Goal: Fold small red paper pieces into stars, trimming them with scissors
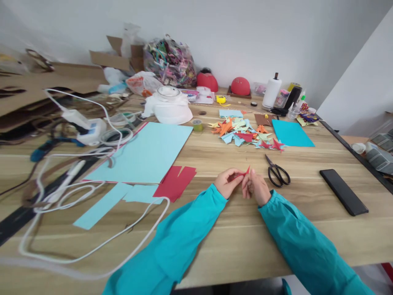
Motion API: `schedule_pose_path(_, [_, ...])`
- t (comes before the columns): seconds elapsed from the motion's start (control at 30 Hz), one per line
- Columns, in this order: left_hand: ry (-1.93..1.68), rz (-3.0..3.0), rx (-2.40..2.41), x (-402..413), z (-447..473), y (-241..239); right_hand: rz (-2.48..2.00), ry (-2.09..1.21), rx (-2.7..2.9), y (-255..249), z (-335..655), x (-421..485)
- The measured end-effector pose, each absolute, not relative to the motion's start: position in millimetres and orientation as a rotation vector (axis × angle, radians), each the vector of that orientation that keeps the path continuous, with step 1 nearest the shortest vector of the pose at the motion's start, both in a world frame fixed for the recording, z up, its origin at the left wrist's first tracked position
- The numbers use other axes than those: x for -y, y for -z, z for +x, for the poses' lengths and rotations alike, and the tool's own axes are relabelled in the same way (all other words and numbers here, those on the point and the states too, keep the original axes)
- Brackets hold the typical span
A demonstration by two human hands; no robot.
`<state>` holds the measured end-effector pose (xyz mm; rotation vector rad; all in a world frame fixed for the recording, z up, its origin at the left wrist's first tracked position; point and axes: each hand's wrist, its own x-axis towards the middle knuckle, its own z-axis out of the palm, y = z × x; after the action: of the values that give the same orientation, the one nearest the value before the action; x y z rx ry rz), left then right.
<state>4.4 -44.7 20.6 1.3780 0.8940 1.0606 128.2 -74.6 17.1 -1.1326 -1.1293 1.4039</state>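
Between my two hands is a small piece of folded red paper point(245, 173), with one pointed tip sticking up. My left hand point(228, 182) pinches it from the left. On the other side my right hand point(256, 187) has its thumb and fingers closed at the paper's right end; the fingers hide part of it. Just right of that hand lie black-handled scissors point(278, 173) on the table. Beyond the hands is a pile of folded paper birds point(242, 133) in orange, red, pale blue and yellow. Cut red paper pieces point(176, 182) lie to the left.
Large light-blue sheets point(147, 151) and paper strips point(101, 207) lie left, near a looping white cable point(92, 259). A black phone point(343, 191) rests at right. A bright blue sheet point(293, 133), a white bottle point(272, 93) and a stuffed plastic bag point(170, 61) stand farther back.
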Motion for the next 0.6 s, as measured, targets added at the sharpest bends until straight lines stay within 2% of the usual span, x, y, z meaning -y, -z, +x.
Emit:
schedule_pose_path(0.1, [-1.105, 1.107, -0.874, 38.2, 2.9, -18.3, -1.139, -1.375, 1.098, -17.9, 128.1, 76.3])
schedule_pose_path(0.3, [-1.155, 0.807, -0.842, 30.3, -3.5, -21.2, -1.169, -0.956, 0.93, -19.1, 133.5, 71.8])
schedule_pose_path(0.6, [-1.049, 1.105, -0.867, 33.2, -2.1, -19.4, -1.013, -1.238, 1.127, -15.1, 130.8, 68.4])
